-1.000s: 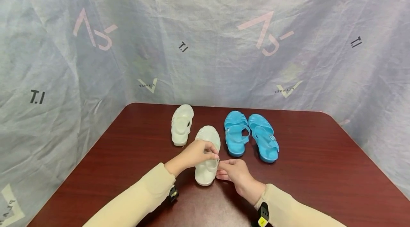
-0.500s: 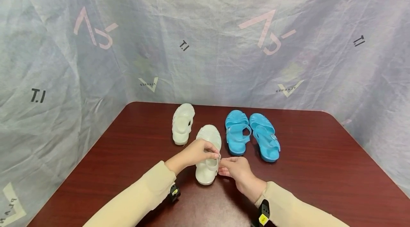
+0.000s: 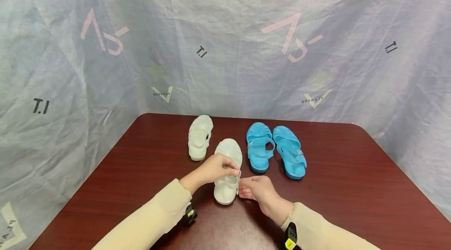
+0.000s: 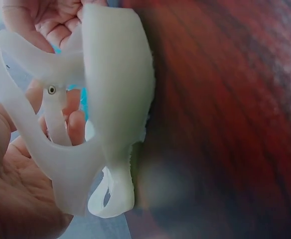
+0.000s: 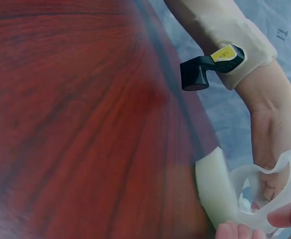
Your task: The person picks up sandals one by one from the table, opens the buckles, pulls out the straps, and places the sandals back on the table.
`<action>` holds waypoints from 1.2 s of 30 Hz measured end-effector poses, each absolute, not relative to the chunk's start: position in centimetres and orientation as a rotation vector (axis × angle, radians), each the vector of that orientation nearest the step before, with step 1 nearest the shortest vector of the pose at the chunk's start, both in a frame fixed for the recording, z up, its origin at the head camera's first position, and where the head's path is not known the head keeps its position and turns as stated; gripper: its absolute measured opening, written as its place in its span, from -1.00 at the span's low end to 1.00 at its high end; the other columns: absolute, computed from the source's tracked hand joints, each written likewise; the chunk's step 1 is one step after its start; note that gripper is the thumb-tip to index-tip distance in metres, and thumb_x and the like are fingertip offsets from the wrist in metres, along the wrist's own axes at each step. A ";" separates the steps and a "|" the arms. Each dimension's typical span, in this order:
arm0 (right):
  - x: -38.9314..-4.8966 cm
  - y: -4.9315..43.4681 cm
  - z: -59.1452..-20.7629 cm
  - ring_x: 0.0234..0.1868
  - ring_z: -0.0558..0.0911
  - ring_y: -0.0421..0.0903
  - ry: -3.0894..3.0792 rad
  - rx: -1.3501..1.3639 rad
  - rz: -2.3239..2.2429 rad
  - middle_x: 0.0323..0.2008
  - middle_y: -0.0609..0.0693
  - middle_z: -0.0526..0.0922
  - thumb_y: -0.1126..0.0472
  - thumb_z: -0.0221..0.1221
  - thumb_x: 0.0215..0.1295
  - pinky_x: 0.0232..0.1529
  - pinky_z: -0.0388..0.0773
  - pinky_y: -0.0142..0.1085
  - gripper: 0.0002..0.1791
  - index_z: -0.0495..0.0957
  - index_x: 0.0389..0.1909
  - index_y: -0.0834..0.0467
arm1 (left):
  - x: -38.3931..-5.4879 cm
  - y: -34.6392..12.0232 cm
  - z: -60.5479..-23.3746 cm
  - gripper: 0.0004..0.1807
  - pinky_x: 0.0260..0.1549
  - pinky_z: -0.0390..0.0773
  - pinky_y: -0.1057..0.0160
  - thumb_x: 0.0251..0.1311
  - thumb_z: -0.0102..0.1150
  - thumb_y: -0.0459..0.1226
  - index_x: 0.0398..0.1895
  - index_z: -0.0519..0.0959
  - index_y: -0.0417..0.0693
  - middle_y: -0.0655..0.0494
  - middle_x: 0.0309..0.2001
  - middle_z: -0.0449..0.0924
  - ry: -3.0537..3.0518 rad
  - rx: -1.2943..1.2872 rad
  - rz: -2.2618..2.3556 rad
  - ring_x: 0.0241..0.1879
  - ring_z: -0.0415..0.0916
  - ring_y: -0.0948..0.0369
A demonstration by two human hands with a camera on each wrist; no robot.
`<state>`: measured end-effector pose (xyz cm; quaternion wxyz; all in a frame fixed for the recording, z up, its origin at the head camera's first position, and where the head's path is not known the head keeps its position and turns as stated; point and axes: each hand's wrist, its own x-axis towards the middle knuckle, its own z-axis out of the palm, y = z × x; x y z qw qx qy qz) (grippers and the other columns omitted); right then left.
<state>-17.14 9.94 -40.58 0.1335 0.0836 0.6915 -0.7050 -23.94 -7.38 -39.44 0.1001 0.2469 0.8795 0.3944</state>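
A white sandal (image 3: 225, 194) lies toe away on the table, its ankle strap raised on the right side. My left hand (image 3: 216, 167) reaches across it and pinches the strap near the buckle side between thumb and finger. A small metal-ringed hole (image 4: 52, 90) shows on a strap piece in the left wrist view. Close at the sandal's right side is my right hand (image 3: 258, 191), thumb and fingers apart and right beside the strap end (image 3: 237, 189). In the right wrist view its thumb (image 5: 287, 215) overlaps the strap.
Another white sandal (image 3: 199, 140) stands behind, to the left. Two blue sandals (image 3: 260, 162) (image 3: 295, 169) lie side by side to the right. They share a dark red wooden table (image 3: 352, 187), with a printed grey cloth (image 3: 229, 69) hanging behind it.
My right fingertips have eased slightly away from the strap, whose loose end now shows beside the white sandal. The left hand keeps its pinch in nearly the same place.
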 end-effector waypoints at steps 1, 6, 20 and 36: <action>-17.1 10.0 -40.6 -0.47 0.68 -0.16 1.998 0.234 -2.037 -0.49 0.08 0.69 0.35 0.15 0.20 -0.30 0.68 -0.30 -0.66 0.51 -0.10 0.55 | -23.9 -7.4 -39.5 -0.84 -0.13 0.55 0.28 0.18 0.32 -0.12 -0.27 0.74 0.04 0.19 -0.23 0.73 2.598 0.726 1.168 -0.15 0.56 0.29; -17.0 10.0 -41.0 -0.46 0.68 -0.17 1.981 0.203 -2.029 -0.48 0.07 0.68 0.37 0.15 0.21 -0.29 0.69 -0.29 -0.69 0.51 -0.12 0.55 | -23.9 -7.5 -39.5 -0.83 -0.17 0.54 0.29 0.19 0.31 -0.11 -0.27 0.75 0.04 0.19 -0.23 0.73 2.597 0.727 1.180 -0.17 0.55 0.30; -17.4 10.4 -40.6 -0.43 0.68 -0.16 1.951 0.185 -2.047 -0.50 0.03 0.68 0.35 0.15 0.20 -0.26 0.67 -0.31 -0.78 0.54 -0.22 0.44 | -24.2 -7.2 -40.0 -0.84 -0.15 0.53 0.34 0.20 0.30 -0.15 -0.27 0.75 0.01 0.18 -0.24 0.73 2.542 0.728 1.226 -0.19 0.52 0.35; -18.2 10.5 -40.1 -0.45 0.64 -0.18 1.958 0.177 -2.064 -0.52 -0.03 0.64 0.34 0.14 0.18 -0.27 0.65 -0.36 -0.76 0.54 -0.21 0.44 | -24.3 -7.4 -39.8 -0.80 -0.15 0.53 0.41 0.25 0.25 -0.23 -0.19 0.72 -0.18 0.03 -0.20 0.73 2.396 0.767 1.318 -0.22 0.52 0.39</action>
